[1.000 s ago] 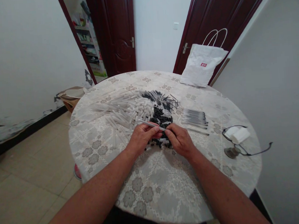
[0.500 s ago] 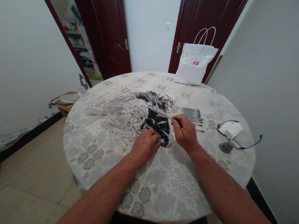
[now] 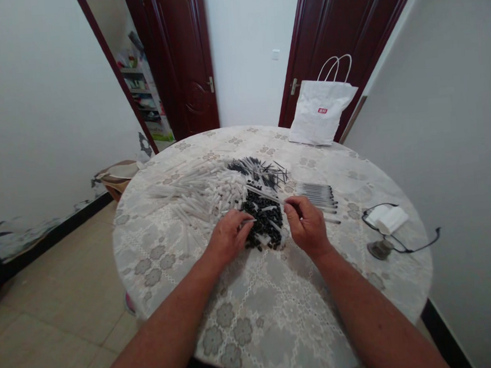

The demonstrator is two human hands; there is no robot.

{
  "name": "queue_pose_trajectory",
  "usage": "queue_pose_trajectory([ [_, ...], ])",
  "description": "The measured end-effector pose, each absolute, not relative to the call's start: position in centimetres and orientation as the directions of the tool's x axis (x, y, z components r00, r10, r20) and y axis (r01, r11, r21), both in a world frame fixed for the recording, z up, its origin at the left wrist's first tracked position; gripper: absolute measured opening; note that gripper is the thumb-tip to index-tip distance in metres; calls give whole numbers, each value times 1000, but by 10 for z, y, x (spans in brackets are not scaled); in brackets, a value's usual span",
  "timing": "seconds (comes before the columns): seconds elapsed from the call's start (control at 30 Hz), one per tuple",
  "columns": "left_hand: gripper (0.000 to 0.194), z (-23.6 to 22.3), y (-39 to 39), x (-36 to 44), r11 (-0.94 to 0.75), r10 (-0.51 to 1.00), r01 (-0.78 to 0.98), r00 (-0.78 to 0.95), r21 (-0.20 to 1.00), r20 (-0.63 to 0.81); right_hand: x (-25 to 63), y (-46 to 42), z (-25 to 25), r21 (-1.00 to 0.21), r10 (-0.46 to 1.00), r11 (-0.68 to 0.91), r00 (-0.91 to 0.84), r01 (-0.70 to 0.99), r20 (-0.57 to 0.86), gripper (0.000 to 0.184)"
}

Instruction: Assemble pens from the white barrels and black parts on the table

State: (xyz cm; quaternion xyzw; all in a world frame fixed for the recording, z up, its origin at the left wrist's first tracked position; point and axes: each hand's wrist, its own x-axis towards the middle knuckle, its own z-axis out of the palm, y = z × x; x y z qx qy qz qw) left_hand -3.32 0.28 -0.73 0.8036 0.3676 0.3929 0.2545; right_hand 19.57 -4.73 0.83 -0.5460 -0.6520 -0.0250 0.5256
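My right hand (image 3: pixel 308 227) is closed on one end of a slim whitish pen barrel (image 3: pixel 265 194), which points up and left over a pile of small black pen caps (image 3: pixel 261 219). At that pile's left edge, the thumb and fingers of my left hand (image 3: pixel 228 234) pinch a small white piece (image 3: pixel 249 221), too small to name. Short white tubes (image 3: pixel 223 188) are heaped beyond my left hand, alongside long translucent tubes (image 3: pixel 174 189). Thin dark sticks like pen refills (image 3: pixel 259 167) lie behind the caps. Past my right hand is a row of black-tipped pens (image 3: pixel 317 193).
A round table with a patterned cloth (image 3: pixel 271 316) carries everything. A white paper bag (image 3: pixel 320 114) stands at the back right. Eyeglasses (image 3: pixel 405 249), a folded white tissue (image 3: pixel 386 219) and a small round dark object (image 3: pixel 379 249) lie at the right.
My left hand has drawn back slightly left from the black caps, now pinching a small white piece. My right hand still holds the barrel. The camera view has tilted up a little.
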Motion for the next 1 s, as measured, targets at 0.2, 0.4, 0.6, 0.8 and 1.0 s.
queue_pose_trajectory([
  [0.2,28,7,17,-42,-20,983,-302,168,953,74,193,-50,6,-584,716,401,156,705,680,13],
  [0.4,35,10,23,-46,126,983,-639,185,759,-7,187,-53,3,-504,724,455,25,734,690,10],
  [0.6,34,9,19,-44,120,978,-616,207,779,12,184,-51,-1,-469,723,472,-23,747,691,9],
  [0.8,32,9,18,-43,105,970,-543,240,833,35,183,-50,-1,-446,727,470,-48,762,685,9],
  [1.0,33,7,20,-44,86,972,-462,235,882,28,181,-52,4,-364,700,553,-180,750,691,8],
])
